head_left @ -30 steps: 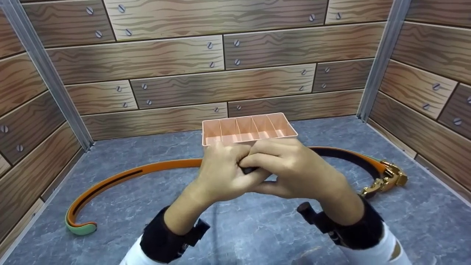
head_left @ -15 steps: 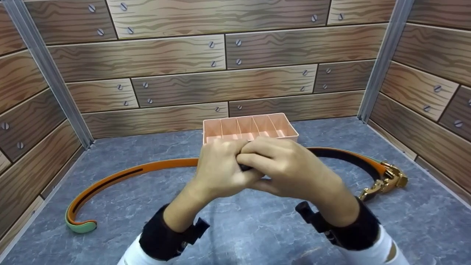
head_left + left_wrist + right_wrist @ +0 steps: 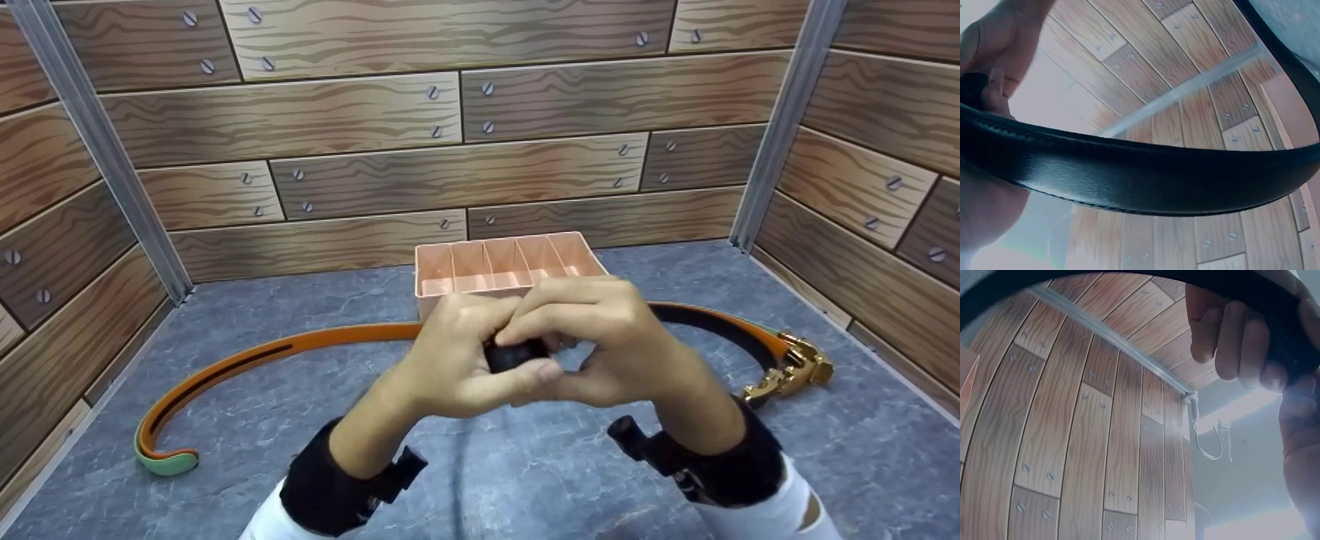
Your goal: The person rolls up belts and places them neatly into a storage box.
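Both hands meet in front of the pink box in the head view, around a black rolled-looking piece (image 3: 516, 355). Left hand (image 3: 454, 364) has its fingers curled around this piece, thumb stretched along the near side. From the other side, the right hand (image 3: 611, 349) grips it with bent fingers and thumb. In the left wrist view a black leather belt (image 3: 1157, 177) with stitched edges runs from the hand in a wide curve. The right wrist view shows the black belt (image 3: 1275, 309) at the curled fingers (image 3: 1230, 343). The hands hide much of it in the head view.
A pink box (image 3: 427, 304) with several compartments stands behind the hands near the back wall. An orange belt (image 3: 322, 340) with a green tip lies curved on the grey marbled surface (image 3: 300, 435); gold buckles (image 3: 799, 367) are at the right. Wood-pattern walls enclose the surface.
The hands have shifted slightly and the left thumb has straightened along the near side. More of the black piece shows between the hands now. The orange belt and pink box stay put.
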